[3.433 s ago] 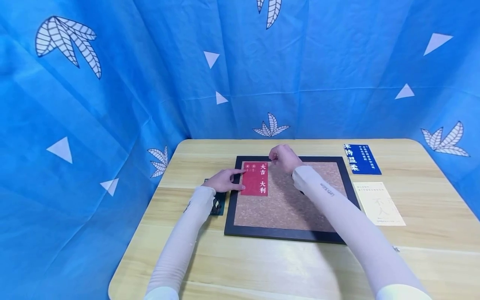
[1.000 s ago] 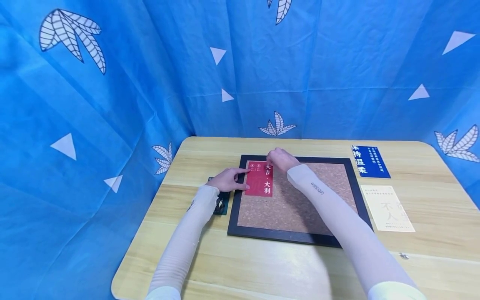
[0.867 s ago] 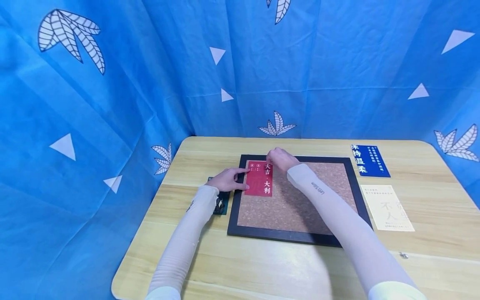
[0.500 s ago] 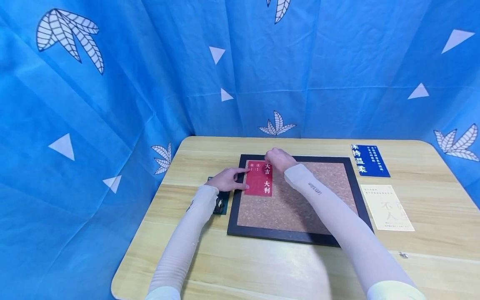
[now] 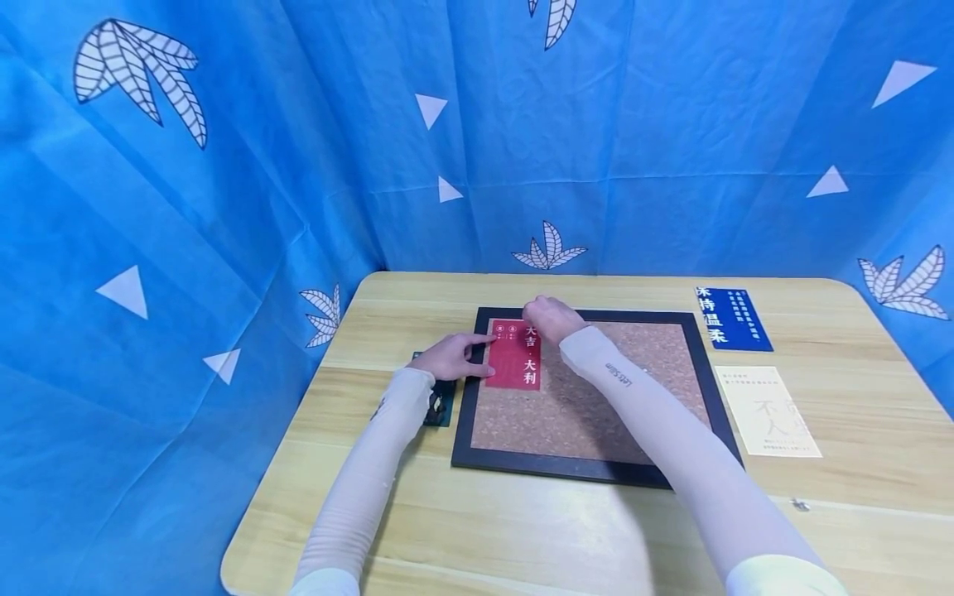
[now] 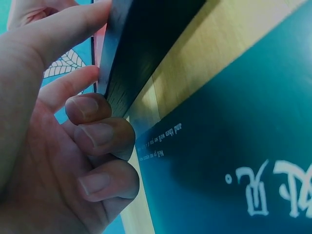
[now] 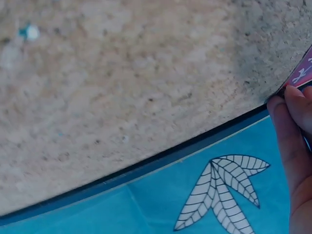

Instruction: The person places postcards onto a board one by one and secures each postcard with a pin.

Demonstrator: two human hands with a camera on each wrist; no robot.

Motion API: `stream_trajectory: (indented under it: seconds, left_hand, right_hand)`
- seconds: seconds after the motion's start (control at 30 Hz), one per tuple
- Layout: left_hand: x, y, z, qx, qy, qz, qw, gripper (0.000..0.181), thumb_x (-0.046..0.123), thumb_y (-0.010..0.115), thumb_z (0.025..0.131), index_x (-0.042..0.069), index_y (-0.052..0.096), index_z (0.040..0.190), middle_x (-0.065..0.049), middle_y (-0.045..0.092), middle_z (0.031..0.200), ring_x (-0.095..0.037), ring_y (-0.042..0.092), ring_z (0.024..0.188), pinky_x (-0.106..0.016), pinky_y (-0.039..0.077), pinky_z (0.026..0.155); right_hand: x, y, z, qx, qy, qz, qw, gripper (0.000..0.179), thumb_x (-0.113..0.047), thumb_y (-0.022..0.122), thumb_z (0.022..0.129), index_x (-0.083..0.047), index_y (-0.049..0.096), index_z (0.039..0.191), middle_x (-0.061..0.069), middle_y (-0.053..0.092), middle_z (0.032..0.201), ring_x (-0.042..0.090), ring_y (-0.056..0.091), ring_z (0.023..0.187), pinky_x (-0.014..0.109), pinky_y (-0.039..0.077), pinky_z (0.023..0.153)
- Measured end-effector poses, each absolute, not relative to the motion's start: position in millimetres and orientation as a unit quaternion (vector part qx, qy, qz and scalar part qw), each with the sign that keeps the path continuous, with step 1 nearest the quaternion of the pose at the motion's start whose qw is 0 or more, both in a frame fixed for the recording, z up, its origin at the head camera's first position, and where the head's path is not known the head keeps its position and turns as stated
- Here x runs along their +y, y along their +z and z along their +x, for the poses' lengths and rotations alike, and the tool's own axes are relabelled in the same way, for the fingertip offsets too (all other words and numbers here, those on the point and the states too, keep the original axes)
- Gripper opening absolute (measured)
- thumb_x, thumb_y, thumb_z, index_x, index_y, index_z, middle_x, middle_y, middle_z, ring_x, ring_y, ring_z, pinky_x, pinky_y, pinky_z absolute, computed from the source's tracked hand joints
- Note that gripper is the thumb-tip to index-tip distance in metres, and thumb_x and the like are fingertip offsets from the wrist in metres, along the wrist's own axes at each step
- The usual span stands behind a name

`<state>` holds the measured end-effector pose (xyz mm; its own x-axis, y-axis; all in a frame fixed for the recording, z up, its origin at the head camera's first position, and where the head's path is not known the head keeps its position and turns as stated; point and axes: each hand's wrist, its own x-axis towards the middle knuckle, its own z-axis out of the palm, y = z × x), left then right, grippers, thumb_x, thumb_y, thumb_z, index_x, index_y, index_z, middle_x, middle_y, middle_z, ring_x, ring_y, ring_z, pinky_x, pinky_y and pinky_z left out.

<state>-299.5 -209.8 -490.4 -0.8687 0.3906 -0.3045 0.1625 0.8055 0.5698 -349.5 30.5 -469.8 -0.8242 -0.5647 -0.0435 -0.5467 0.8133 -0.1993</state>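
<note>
A red card (image 5: pixel 513 356) with white characters lies on the framed cork board (image 5: pixel 581 439), at its upper left. My left hand (image 5: pixel 450 358) rests at the left side; its straight thumb and index fingertips press the card's left edge. In the left wrist view its other fingers (image 6: pixel 97 134) bend loosely beside the black frame (image 6: pixel 146 44). My right hand (image 5: pixel 553 319) is at the card's top right corner, thumb and index fingertips brought together. In the right wrist view these fingertips (image 7: pixel 278 105) meet at the card's corner (image 7: pixel 300 75); what they pinch is hidden.
A clear pushpin (image 7: pixel 30 32) shows on the cork. Right of the board lie a blue card (image 5: pixel 735 319) and a cream card (image 5: pixel 768 411). A dark green card (image 5: pixel 440 406) lies left. Small silvery bits (image 5: pixel 800 504) sit at the front right. A blue curtain (image 5: pixel 611 141) hangs behind.
My right hand has moved left and slightly down, from just beside the red card onto its top right corner. My left hand keeps its place on the card's left edge.
</note>
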Motion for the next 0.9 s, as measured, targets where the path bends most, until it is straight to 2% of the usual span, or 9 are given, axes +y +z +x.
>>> stream_trajectory:
  seconds: [0.13, 0.27, 0.4, 0.63, 0.9]
  left_hand:
    - [-210, -492, -299, 0.923, 0.282, 0.148, 0.216, 0.078, 0.048, 0.08, 0.089, 0.029, 0.046, 0.157, -0.008, 0.058, 0.093, -0.019, 0.053, 0.077, -0.029, 0.043, 0.069]
    - [-211, -492, -299, 0.923, 0.284, 0.147, 0.215, 0.078, 0.047, 0.079, 0.089, 0.029, 0.046, 0.157, -0.01, 0.06, 0.102, -0.021, 0.054, 0.085, -0.031, 0.044, 0.074]
    - [-213, -491, -301, 0.925, 0.283, 0.146, 0.21, 0.078, 0.048, 0.08, 0.088, 0.03, 0.046, 0.156, -0.01, 0.062, 0.114, -0.021, 0.054, 0.096, -0.032, 0.045, 0.077]
    - [-213, -494, -303, 0.923, 0.281, 0.155, 0.211, 0.079, 0.048, 0.08, 0.088, 0.03, 0.047, 0.156, -0.01, 0.058, 0.091, -0.021, 0.052, 0.078, -0.029, 0.039, 0.064]
    - [-211, -493, -301, 0.924, 0.28, 0.15, 0.212, 0.079, 0.048, 0.08, 0.088, 0.029, 0.046, 0.157, -0.007, 0.053, 0.086, -0.017, 0.047, 0.067, -0.029, 0.038, 0.064]
  right_hand:
    - [36, -471, -349, 0.95, -0.144, -0.268, 0.062, 0.018, 0.006, 0.068, 0.091, -0.008, 0.079, 0.089, 0.007, 0.075, 0.084, 0.017, 0.067, 0.076, 0.03, 0.054, 0.072]
    - [42, -472, -351, 0.946, -0.18, -0.261, 0.061, 0.027, 0.012, 0.061, 0.09, -0.006, 0.079, 0.098, 0.01, 0.078, 0.099, 0.023, 0.072, 0.091, 0.036, 0.059, 0.082]
    - [49, -473, -353, 0.943, -0.187, -0.268, 0.054, 0.029, 0.011, 0.06, 0.092, -0.004, 0.079, 0.107, 0.013, 0.077, 0.111, 0.029, 0.073, 0.107, 0.042, 0.059, 0.093]
    - [60, -478, -350, 0.94, -0.151, -0.304, 0.036, 0.026, 0.008, 0.063, 0.094, -0.002, 0.08, 0.111, 0.016, 0.072, 0.116, 0.032, 0.069, 0.112, 0.042, 0.059, 0.096]
    - [66, -481, -345, 0.936, -0.126, -0.328, 0.041, 0.034, 0.012, 0.059, 0.093, -0.003, 0.078, 0.117, 0.019, 0.068, 0.128, 0.037, 0.065, 0.123, 0.045, 0.055, 0.104]
